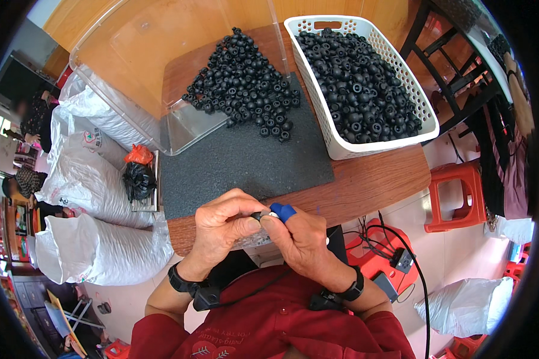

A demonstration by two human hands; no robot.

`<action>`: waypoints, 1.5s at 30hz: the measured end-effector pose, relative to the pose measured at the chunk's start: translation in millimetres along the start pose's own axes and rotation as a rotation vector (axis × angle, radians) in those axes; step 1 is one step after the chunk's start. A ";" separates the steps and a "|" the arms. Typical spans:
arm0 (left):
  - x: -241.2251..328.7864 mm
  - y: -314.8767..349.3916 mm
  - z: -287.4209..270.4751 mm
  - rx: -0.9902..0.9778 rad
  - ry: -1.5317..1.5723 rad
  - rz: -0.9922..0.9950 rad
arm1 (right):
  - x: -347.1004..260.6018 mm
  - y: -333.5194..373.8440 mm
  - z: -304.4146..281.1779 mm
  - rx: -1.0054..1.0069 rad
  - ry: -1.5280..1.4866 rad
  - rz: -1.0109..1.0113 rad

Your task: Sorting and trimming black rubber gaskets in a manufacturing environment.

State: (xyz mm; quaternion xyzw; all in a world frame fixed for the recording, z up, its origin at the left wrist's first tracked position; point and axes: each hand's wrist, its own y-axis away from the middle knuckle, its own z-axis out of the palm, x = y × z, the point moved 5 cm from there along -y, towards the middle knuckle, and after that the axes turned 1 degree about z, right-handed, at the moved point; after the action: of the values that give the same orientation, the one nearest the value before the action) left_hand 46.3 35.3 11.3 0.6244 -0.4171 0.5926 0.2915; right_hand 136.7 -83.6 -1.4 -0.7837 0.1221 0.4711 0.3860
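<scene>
Both my hands meet over the near edge of the table, fingertips almost touching. My left hand (224, 222) is closed in a pinch on a small round black plastic piece (257, 215). My right hand (300, 236) is also pinched shut, against that piece, with a tiny whitish bit showing between its fingertips; its kind is too small to tell. A blue cover (283, 212) wraps a finger of my right hand. Beyond my hands, a heap of like black pieces with holes (245, 84) spills from a clear plastic bin (185, 140) lying on its side onto a dark mat (239, 164).
A white perforated basket (377, 149) full of black pieces stands at the table's right. White sacks (96, 251) crowd the left side. A red stool (455, 197) stands on the right, and a cable (422, 275) runs down near another red stool (395, 263).
</scene>
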 end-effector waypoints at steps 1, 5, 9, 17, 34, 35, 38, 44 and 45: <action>-2.1 0.8 -0.7 0.000 0.000 0.000 | 0.5 0.8 1.4 -0.041 0.021 0.015; -10.9 4.9 0.9 0.022 0.100 -0.042 | 3.7 4.6 3.6 -0.077 -0.028 0.069; -13.2 5.3 2.9 0.077 0.193 -0.056 | 10.0 8.1 3.8 -0.023 -0.312 0.352; -5.0 4.8 2.5 0.058 -0.005 0.031 | 19.3 13.5 8.3 -0.053 -0.504 0.499; 4.6 1.0 10.9 0.083 -0.193 0.200 | 25.9 22.0 10.8 -0.082 -0.712 0.645; 3.2 1.7 10.2 0.095 -0.204 0.186 | 26.5 23.1 11.8 -0.076 -0.728 0.648; 5.5 1.3 10.6 0.106 -0.139 0.173 | 25.3 23.5 9.3 -0.030 -0.709 0.648; 48.4 -44.1 27.7 0.027 -0.310 0.289 | 36.3 29.9 13.5 0.002 -0.636 0.658; 57.2 -60.5 36.9 -0.006 -0.353 0.333 | 38.0 30.2 14.3 0.007 -0.645 0.653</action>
State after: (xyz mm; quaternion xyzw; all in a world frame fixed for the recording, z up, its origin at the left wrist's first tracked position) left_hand 114.2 22.8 70.7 0.6400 -0.5604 0.5131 0.1142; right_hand 130.8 -87.0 -51.5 -0.5160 0.2380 0.7876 0.2382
